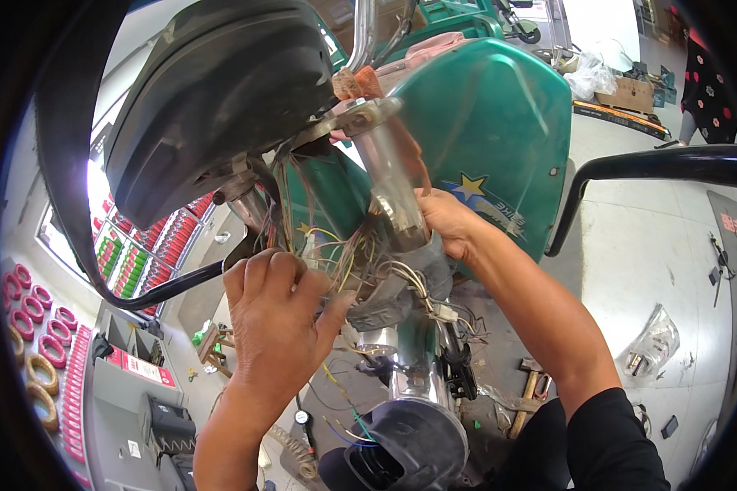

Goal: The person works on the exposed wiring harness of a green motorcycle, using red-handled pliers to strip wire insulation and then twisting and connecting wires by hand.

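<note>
My left hand (274,307) is closed, its fingers bent in among a bundle of thin coloured wires (354,248); the fingertips are hidden. Its thumb reaches toward a grey-black wrapped piece (382,304). My right hand (448,222) is against the far right side of a shiny metal fork tube (393,184), its fingers hidden behind it. The wires spill out beside a green frame tube (333,190), several with white connectors (445,312). Above my left hand is a large black plastic housing (221,98). A green panel with a star decal (499,123) stands behind my right hand.
A black bent bar (630,173) juts in from the right. Below is a black round-ended part (418,446). A hammer (530,385) and a plastic bag (655,340) lie on the floor. Tape rolls (37,311) line the left side; a person (708,90) stands far right.
</note>
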Demonstrator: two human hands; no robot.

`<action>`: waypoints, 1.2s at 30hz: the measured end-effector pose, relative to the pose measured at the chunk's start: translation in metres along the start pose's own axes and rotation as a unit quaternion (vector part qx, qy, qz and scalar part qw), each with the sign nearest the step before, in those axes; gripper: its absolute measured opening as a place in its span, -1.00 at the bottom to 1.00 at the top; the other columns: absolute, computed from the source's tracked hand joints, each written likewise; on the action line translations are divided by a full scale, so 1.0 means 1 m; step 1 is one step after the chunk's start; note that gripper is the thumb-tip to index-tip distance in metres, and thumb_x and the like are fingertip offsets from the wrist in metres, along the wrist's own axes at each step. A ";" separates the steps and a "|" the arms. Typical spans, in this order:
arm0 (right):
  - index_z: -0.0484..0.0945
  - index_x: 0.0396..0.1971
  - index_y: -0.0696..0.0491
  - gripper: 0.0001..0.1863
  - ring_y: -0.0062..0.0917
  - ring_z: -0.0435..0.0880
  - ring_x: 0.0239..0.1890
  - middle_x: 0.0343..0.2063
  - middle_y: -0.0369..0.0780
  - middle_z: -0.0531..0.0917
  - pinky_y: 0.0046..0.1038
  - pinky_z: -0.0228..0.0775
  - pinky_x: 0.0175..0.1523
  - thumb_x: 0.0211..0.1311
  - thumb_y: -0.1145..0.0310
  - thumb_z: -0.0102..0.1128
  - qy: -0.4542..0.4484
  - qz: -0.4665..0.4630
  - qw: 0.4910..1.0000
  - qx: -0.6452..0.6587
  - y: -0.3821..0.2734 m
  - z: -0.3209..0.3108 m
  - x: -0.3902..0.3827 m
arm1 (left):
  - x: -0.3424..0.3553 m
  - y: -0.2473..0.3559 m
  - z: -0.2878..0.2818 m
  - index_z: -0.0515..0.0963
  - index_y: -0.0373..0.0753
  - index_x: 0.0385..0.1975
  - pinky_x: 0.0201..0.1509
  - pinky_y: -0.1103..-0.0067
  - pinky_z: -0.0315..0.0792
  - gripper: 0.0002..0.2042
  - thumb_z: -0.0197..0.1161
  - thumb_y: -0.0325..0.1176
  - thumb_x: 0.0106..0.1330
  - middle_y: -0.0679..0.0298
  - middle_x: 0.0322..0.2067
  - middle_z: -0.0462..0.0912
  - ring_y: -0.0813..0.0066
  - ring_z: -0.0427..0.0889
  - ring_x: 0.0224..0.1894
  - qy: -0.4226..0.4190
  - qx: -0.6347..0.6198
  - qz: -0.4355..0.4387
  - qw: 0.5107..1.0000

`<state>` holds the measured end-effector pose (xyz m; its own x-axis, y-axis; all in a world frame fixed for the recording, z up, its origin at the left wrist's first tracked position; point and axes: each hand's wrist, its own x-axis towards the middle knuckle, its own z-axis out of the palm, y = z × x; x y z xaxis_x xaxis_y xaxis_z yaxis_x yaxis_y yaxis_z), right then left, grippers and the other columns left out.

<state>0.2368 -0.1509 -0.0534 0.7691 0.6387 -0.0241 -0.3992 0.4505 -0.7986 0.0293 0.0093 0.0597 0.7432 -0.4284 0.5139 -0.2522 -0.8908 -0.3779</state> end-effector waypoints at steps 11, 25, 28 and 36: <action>0.72 -0.14 0.15 -0.88 -0.56 0.77 -0.39 -0.32 -0.20 0.79 -0.45 0.64 -0.33 0.45 0.51 0.23 -0.005 -0.006 0.999 0.051 0.009 -0.001 0.009 | -0.008 0.001 0.006 0.67 -0.11 -0.28 0.20 0.21 0.25 -0.79 0.51 -0.32 0.10 0.27 -0.19 0.54 0.17 0.50 0.02 0.006 -0.019 -0.023 1.000; 0.70 -0.14 0.13 -0.89 -0.60 0.74 -0.43 -0.35 -0.24 0.77 -0.49 0.61 -0.38 0.45 0.45 0.28 -0.007 -0.015 0.998 0.054 0.009 -0.003 0.008 | -0.031 0.000 0.010 0.71 -0.03 -0.15 0.31 0.18 0.28 -0.68 0.54 -0.35 0.04 0.30 -0.11 0.52 0.19 0.49 0.14 0.054 0.039 -0.005 0.998; 0.66 -0.18 0.02 -0.83 -0.67 0.67 -0.51 -0.45 -0.34 0.71 -0.59 0.53 -0.46 0.36 0.35 0.51 -0.022 0.004 0.998 0.056 0.013 -0.006 0.013 | -0.037 -0.002 0.015 0.71 -0.01 -0.14 0.30 0.18 0.35 -0.63 0.56 -0.35 -0.01 0.33 -0.12 0.53 0.24 0.50 0.14 0.074 0.062 0.019 0.995; 0.67 -0.20 0.02 -0.83 -0.66 0.66 -0.55 -0.50 -0.35 0.71 -0.58 0.50 -0.52 0.36 0.33 0.50 0.001 0.012 0.999 0.045 0.012 -0.003 0.010 | -0.039 0.001 0.018 0.70 -0.04 -0.13 0.32 0.17 0.37 -0.64 0.55 -0.36 0.01 0.35 -0.15 0.56 0.29 0.53 0.11 0.088 0.071 0.030 0.993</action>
<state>0.2414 -0.1409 -0.0655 0.7605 0.6479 -0.0438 -0.4602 0.4902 -0.7403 0.0112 0.0279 0.0258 0.6060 -0.5110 0.6096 -0.1935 -0.8380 -0.5102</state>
